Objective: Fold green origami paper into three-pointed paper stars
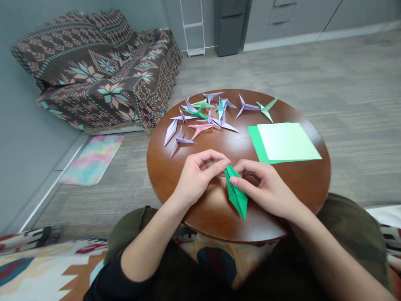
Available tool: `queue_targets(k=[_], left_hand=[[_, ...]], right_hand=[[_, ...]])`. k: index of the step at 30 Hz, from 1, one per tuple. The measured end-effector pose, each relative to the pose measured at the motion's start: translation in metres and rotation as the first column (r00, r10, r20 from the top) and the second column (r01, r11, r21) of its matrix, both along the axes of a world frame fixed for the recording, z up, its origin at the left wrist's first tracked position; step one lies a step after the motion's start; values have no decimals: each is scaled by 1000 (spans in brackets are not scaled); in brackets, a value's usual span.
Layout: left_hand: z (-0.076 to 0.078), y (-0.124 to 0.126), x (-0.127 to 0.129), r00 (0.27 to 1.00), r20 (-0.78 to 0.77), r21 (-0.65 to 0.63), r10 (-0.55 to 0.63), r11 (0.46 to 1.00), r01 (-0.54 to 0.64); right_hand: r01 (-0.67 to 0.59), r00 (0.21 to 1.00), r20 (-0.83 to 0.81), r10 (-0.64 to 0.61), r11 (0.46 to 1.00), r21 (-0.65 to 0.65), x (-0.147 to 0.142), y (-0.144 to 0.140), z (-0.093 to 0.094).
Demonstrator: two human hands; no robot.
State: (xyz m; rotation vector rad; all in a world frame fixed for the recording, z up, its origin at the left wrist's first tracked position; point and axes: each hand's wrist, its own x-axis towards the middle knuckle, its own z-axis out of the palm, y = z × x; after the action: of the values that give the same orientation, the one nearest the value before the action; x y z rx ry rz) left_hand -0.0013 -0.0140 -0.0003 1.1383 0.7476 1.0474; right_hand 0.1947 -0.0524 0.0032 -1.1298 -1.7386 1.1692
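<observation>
Green folded paper piece (pixel 236 194), low over round wooden tabletop (pixel 300 184), pinched at upper tip by left hand (pixel 197 173) and right hand (pixel 266 184) for creasing; finished paper cranes (pixel 203 119) and green paper sheets (pixel 283 142) beyond.

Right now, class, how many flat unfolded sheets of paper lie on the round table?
2, both at the table's right side: a pale green sheet on top, and a darker green sheet beneath it, showing along its left and near edges. More could be hidden underneath.
</observation>
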Motion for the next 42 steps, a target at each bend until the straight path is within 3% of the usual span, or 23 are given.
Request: queue_targets(k=[11,23,31,36,42], left_hand=[[6,-3,2,996,-90,71,0,997,6],[3,-3,1,996,-81,47,27,999,-24],[4,1,-3,996,-23,40,91,995,-90],[9,-4,1,986,-165,25,-5,1000,9],[10,-7,6,971,-238,43,33,999,-23]], right_hand=[[-9,998,-69,8,1000,-17,2,1,1],[15,1000,-19,-14,1000,25,2,2,0],[-53,998,-24,52,998,-40,1,2,-3],[-6,996,-91,4,1000,-27,1,4,-4],[80,994,-83,-76,996,44,-1,3,-6]])
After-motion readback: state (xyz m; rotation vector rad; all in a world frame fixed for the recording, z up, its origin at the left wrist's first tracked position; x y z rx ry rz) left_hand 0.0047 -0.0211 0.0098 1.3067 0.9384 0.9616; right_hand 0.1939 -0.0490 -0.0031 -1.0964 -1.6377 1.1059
